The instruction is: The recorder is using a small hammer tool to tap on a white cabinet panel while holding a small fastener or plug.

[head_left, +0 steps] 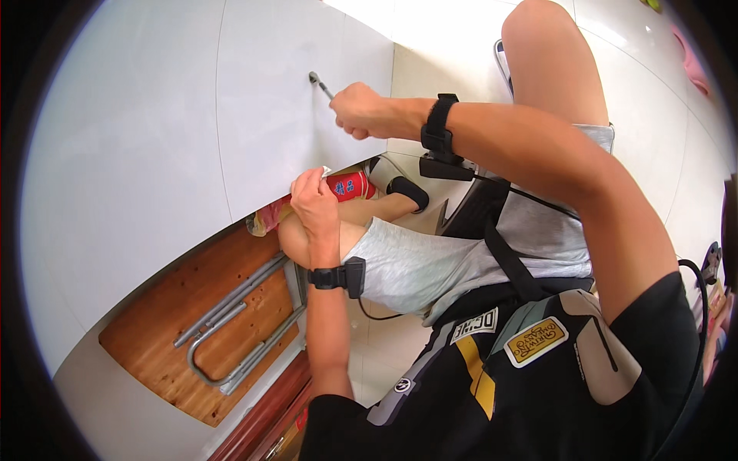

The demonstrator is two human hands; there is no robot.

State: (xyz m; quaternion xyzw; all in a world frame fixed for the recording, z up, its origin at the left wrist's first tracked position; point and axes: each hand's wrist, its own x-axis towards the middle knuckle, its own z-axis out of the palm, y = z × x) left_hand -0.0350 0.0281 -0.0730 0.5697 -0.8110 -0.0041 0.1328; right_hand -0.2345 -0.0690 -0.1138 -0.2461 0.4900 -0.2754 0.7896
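My right hand [357,111] is closed round the handle of a slim metal tool [321,87] with a small rounded dark head, like a ratchet wrench. That head rests at a spot on a large white panel [161,100]; whether it sits on a fastener cannot be made out. Nearer to me, beside the panel's edge, my left hand [314,201] pinches a small whitish piece [327,170] between thumb and fingers. Its kind is too small to tell. A red cylindrical container [350,185] lies just past the left hand, partly hidden by the panel.
Below the panel's edge stands a wooden board [154,330] with folded grey metal legs [223,330]. My bent knees flank the panel's corner. Pale floor tiles [653,92] spread to the right. A black cable [696,307] hangs by my right sleeve.
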